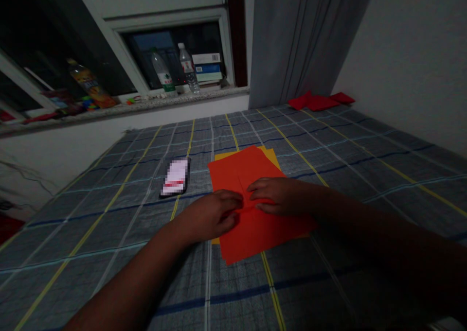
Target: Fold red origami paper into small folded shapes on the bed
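**Q:** Where was the paper?

**A:** The orange sheet [255,238] lay flat on the checked bedspread [109,238], skewed over a yellow sheet [270,155], which showed past it at the far edge and in a sliver at the near left.

**Q:** How far along was it?

**A:** Creases crossed near the middle of the orange sheet, so some folding was done. Its outer corners lay unfolded. I saw no folds on the yellow sheet.

**Q:** And your hands?

**A:** My left hand [209,217] was half curled, fingertips down at the sheet's centre. I couldn't tell whether it pinched the paper. My right hand [277,196] was more open, its fingers lying on the paper and reaching toward the left. Neither was clenched.

**Q:** Anything close by?

**A:** A flat dark object [174,177], blurred, lay on the bedspread left of the paper.
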A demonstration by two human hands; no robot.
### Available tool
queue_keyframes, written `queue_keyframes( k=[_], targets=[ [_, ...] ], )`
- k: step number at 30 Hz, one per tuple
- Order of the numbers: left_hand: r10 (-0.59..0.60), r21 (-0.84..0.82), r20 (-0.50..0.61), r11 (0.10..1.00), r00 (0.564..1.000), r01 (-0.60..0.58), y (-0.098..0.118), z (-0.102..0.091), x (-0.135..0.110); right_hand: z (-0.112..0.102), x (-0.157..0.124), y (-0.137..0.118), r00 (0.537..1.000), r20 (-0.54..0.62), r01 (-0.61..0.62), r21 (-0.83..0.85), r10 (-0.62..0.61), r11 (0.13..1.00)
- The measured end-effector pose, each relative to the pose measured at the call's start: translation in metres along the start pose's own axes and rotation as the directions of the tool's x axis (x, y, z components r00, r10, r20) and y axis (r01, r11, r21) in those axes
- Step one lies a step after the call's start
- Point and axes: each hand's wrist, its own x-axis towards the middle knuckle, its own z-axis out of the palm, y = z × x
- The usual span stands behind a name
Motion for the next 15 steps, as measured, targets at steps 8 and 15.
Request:
queue_keyframes(
  k=[8, 15],
  targets=[
    [-0.142, -0.034, -0.139, 0.990, 0.980, 0.139, -0.009, 0.006, 0.005, 0.000, 0.009, -0.007, 0.984, -0.094, -0.167, -0.172, 0.153, 0.971],
    [-0.222, -0.097, -0.240, 0.974, 0.945, 0.205, -0.014, 0.014, 0.010, 0.005, 0.013, -0.018, 0.968, -0.253, -0.088, -0.324, 0.004, 0.942]
  ],
)
